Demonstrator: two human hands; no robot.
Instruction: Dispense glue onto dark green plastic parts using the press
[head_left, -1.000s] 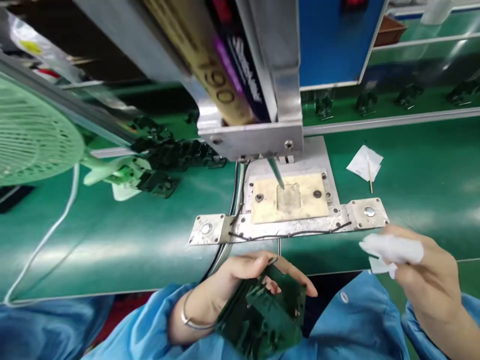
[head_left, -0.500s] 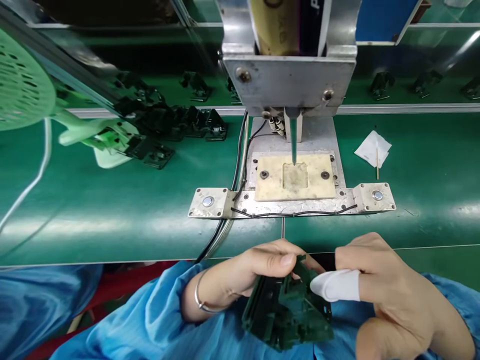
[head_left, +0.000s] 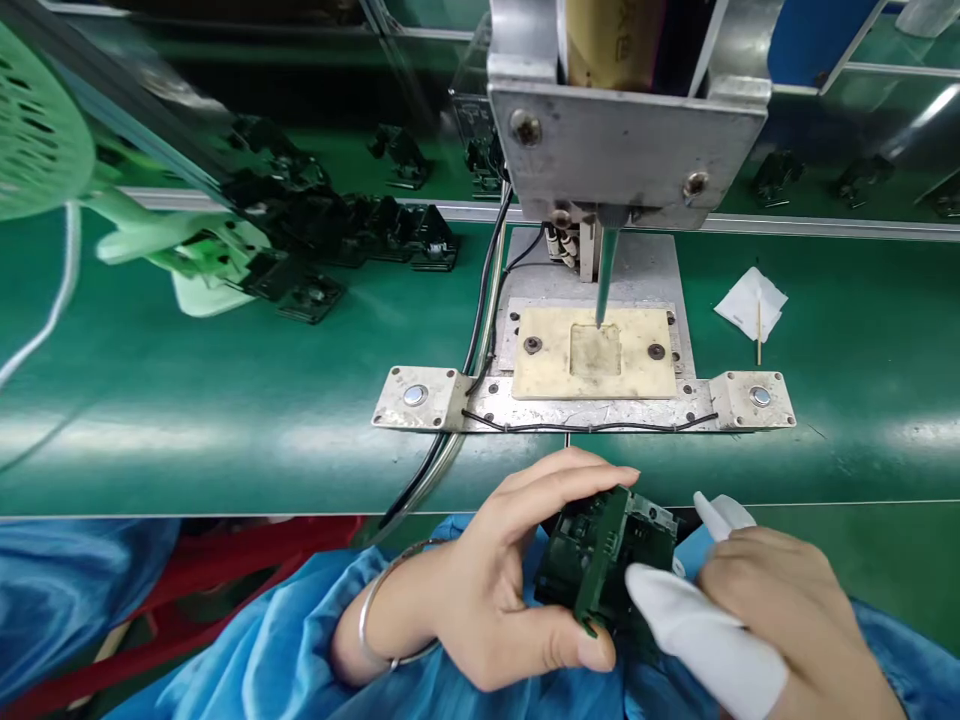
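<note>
Turned in our left hand (head_left: pixel 491 580) since half a second ago: the dark green part (head_left: pixel 613 555).
Far left we see a light-green fan (head_left: pixel 37 120); dark pieces (head_left: pixel 360 225) cluster right of it on the green bench (head_left: pixel 225 400). Our left thumb and fingers clasp the part in front of the bench, nearer us than the pale plate (head_left: pixel 541 375). Our right hand (head_left: pixel 787 610) holds its white-covered fingertips (head_left: pixel 667 605) wide apart; whether the lower one touches the part, we cannot tell.

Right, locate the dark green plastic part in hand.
In the head view, the dark green plastic part is low and right of centre, held in the left hand, beside the right hand and its white finger covers.
</note>
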